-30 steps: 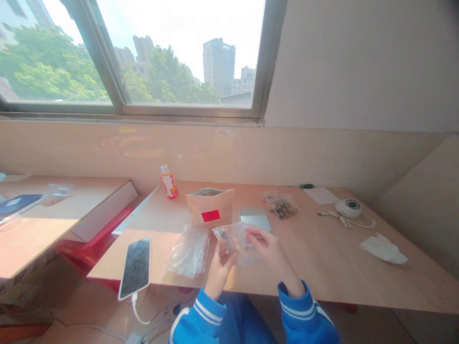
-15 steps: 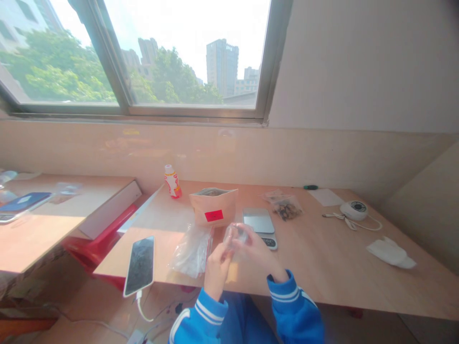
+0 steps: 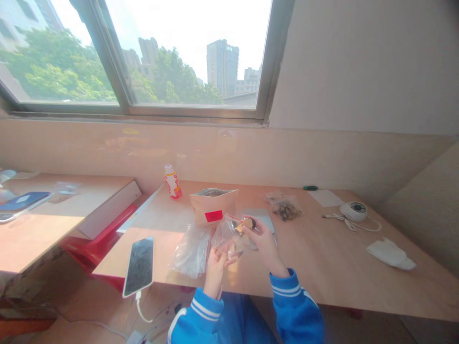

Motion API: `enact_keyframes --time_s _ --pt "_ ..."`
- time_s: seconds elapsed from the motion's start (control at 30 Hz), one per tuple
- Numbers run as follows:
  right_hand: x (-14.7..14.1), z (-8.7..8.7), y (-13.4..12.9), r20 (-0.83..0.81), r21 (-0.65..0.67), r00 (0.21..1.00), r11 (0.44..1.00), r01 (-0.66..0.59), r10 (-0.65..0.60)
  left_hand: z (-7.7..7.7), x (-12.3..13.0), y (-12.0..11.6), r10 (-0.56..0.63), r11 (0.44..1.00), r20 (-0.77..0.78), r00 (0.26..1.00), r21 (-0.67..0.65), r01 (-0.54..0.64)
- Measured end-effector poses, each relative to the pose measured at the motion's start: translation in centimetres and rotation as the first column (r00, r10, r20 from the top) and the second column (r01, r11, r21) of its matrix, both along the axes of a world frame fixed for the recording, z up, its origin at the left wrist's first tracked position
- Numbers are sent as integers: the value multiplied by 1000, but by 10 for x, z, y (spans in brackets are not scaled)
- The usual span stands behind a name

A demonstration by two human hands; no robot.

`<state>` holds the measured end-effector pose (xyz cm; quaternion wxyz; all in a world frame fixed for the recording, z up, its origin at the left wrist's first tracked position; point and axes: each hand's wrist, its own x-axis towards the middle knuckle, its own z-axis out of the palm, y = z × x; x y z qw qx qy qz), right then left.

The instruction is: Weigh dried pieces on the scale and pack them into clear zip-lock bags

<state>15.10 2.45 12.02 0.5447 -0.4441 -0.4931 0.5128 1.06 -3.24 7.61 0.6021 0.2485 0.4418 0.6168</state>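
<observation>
From the head camera, the left hand cradles a clear plastic bag with its fingers curled together beneath, while the right hand pinches the bag's upper edge, fingers clamped beside a tan piece inside. The bag hangs above the counter, before a kraft pouch and a digital scale.

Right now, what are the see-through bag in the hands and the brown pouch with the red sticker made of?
The clear plastic bag held by the left hand and right hand looks like thin, glossy plastic: you can see through it, and it is creased and shiny. The brown pouch looks like matte kraft paper because it is dull and plain. Its silvery inside might be foil, but that's hard to tell.
</observation>
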Motion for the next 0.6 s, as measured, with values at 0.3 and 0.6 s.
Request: enact_keyframes --time_s 0.3,0.6 --pt "-4 25 4 -91 49 996 999 13 -9 -6 9 -2 -30 998 209 977 -43 39" --pt "-48 93 59 100 520 986 852 62 -133 1 3 -3 -60 997 191 980 -26 66"
